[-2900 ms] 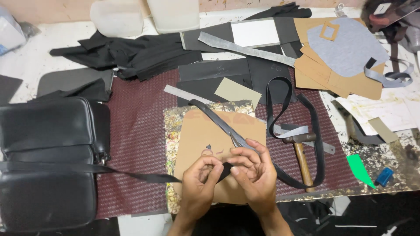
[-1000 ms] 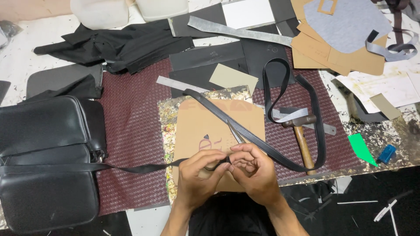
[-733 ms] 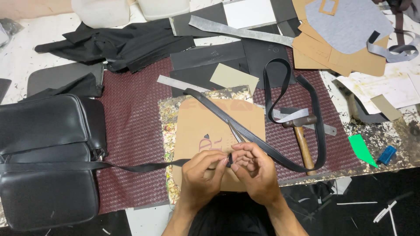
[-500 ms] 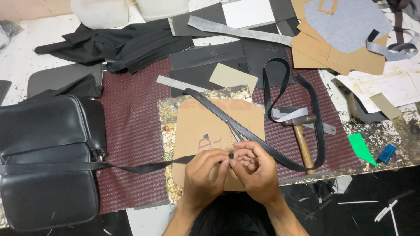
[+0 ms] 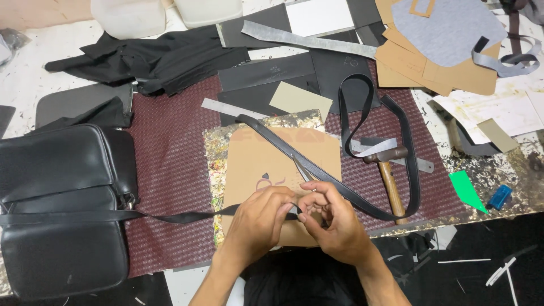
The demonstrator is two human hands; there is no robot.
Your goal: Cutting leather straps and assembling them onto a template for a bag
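My left hand (image 5: 258,224) and my right hand (image 5: 333,222) meet fingertip to fingertip over a brown cardboard sheet (image 5: 266,161). Both pinch the end of a thin black strap (image 5: 170,217) that runs left to a black leather bag (image 5: 59,207). A small metal fitting seems to sit between my fingers, mostly hidden. A longer black strap (image 5: 396,122) loops across the cardboard and curves round behind my right hand.
A wooden-handled hammer (image 5: 388,173) lies right of the cardboard on a maroon woven mat (image 5: 170,147). Black fabric pieces (image 5: 153,56), grey strips, brown card patterns (image 5: 447,71), a green scrap (image 5: 466,190) and a small blue object (image 5: 499,196) lie about the table.
My hands have stayed over the cardboard's near edge, with the fingers working closer together on the strap end. The view has shifted slightly.
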